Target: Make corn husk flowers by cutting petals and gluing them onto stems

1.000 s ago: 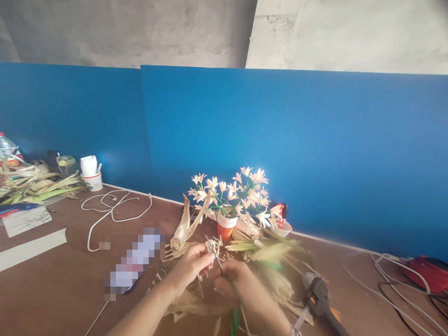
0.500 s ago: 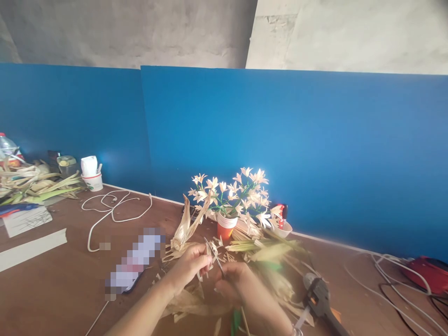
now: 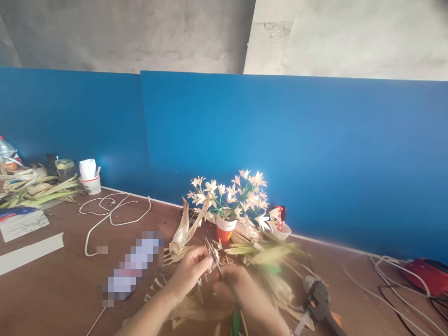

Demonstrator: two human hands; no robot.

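**Husk Trimmed Into Petals at a Cluttered Table**

A person's left hand (image 3: 191, 273) pinches a small piece of dried corn husk (image 3: 213, 255) between thumb and fingertips, holding it just above the brown table (image 3: 70, 289), low in the middle of the view. The right hand (image 3: 234, 287) is curled shut around a pair of scissors (image 3: 214, 254), whose blades meet the husk piece. The step in hand looks to be the cutting of the husk into petal shape; a clean next snip would call for the left hand to turn the piece steadily against the blades. Just behind stands an orange paper cup (image 3: 224, 228) filled with finished husk flowers (image 3: 233, 193), amid loose husks (image 3: 269, 254). A glue gun (image 3: 319, 298) lies to the right, white cable (image 3: 112, 215) coils to the left, all before a blue partition (image 3: 280, 154).
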